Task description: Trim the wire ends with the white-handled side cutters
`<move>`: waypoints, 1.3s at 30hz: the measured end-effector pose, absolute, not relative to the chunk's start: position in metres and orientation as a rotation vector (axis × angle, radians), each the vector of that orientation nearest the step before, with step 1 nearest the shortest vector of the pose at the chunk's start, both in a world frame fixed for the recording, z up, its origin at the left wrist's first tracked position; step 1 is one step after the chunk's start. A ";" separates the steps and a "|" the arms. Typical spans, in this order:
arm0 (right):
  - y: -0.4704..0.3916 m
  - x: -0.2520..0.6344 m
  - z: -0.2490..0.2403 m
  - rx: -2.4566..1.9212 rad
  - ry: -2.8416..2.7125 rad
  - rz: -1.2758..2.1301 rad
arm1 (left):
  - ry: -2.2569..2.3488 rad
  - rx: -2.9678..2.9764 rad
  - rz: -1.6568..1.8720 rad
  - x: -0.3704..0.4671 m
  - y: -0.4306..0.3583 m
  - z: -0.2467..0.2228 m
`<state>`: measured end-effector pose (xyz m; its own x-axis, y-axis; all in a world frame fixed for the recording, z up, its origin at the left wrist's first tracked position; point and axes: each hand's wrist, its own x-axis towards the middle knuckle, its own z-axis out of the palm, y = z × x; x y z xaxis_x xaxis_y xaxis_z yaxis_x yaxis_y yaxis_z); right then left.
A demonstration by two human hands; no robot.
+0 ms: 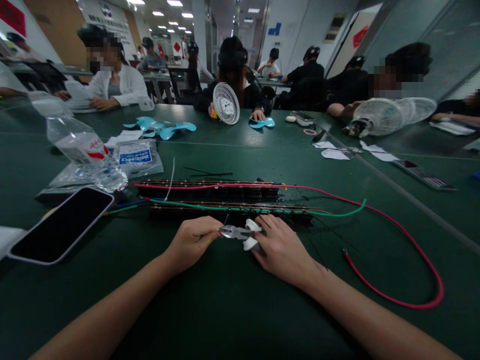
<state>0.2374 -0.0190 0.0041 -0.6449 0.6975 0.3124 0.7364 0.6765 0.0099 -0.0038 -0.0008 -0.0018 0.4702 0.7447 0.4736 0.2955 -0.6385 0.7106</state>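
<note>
My right hand [279, 245] is wrapped round the white handles of small cutting pliers [236, 232], whose metal jaws point left. At the jaw tips, my left hand [193, 242] has its thumb and fingers pinched together; what they hold, if anything, is too small to tell. Just beyond both hands lie two long black strips [157, 212] side by side. A red cable [322, 191] runs along the far strip and curls round to the right. Along the nearer strip lies a green wire [339, 215]. A thin white tie [171, 179] stands up between the strips at the left.
On the left are a phone [62, 225], a plastic bottle [77, 137] and a plastic bag [140, 157]. Blue fan blades [165, 129] lie farther back. Across the green table [232, 310], people handle white fan parts [226, 103]. Papers [335, 153] lie at the right.
</note>
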 end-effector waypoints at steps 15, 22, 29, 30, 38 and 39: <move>-0.020 0.238 0.005 -1.131 -2.579 -0.127 | 0.847 2.168 1.095 -0.005 0.000 -0.004; -0.020 0.237 0.005 -1.153 -2.585 -0.122 | 0.860 2.159 1.110 -0.005 0.000 -0.004; -0.022 0.234 0.008 -1.186 -2.565 -0.138 | 0.867 2.142 1.134 -0.005 0.000 -0.006; -0.022 0.233 0.008 -1.191 -2.558 -0.138 | 0.864 2.137 1.141 -0.005 0.000 -0.006; -0.022 0.233 0.007 -1.193 -2.561 -0.160 | 0.862 2.123 1.141 -0.005 0.000 -0.006; -0.022 0.233 0.007 -1.190 -2.563 -0.164 | 0.865 2.125 1.136 -0.005 0.000 -0.006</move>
